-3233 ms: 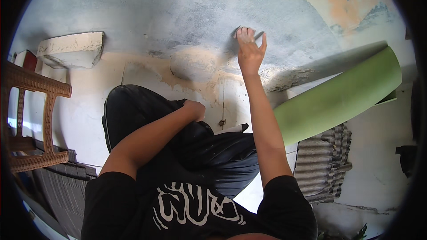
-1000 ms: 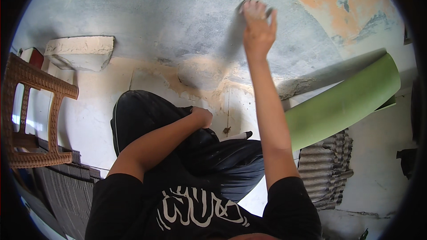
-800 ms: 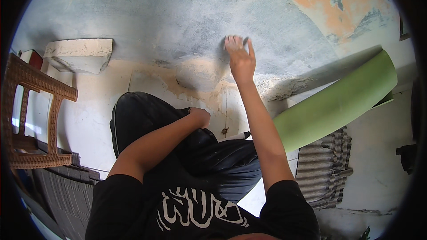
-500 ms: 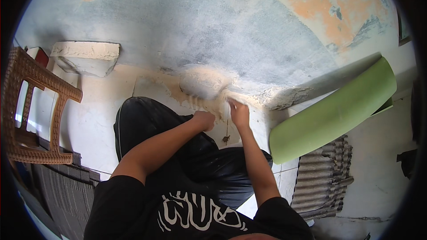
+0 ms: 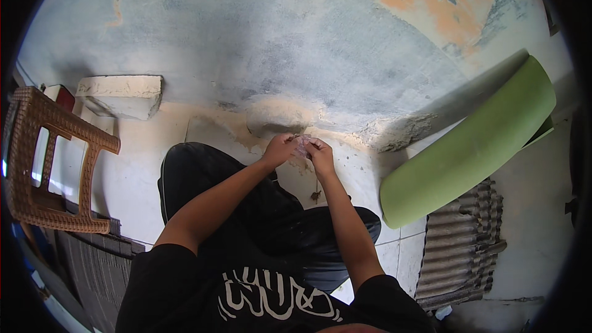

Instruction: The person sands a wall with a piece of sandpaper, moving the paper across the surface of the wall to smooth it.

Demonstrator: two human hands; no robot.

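Between my two hands is a small see-through piece, thin and crinkled like clear plastic film (image 5: 302,147). My left hand (image 5: 280,150) pinches its left side, and my right hand (image 5: 320,158) pinches the right side with bent fingers. Both hands are close together above the dusty white tiles, in front of my folded legs. Just beyond them a rounded, dust-covered lump (image 5: 271,116) sits against the foot of the wall. What kind of piece the film is, and whether it contains anything, I cannot make out.
A rolled green mat (image 5: 468,145) leans at the right, beside stacked corrugated sheets (image 5: 462,243). On the left stand a brown woven-pattern plastic stool (image 5: 80,129) and a pale block (image 5: 120,95) by the wall. Crumbled plaster (image 5: 401,132) lines the wall's base. A small dark clump (image 5: 316,196) lies on the tiles.
My left hand has moved forward and up to meet my right hand. The clear film now shows stretched between both; earlier it could not be made out. The view has shifted slightly.
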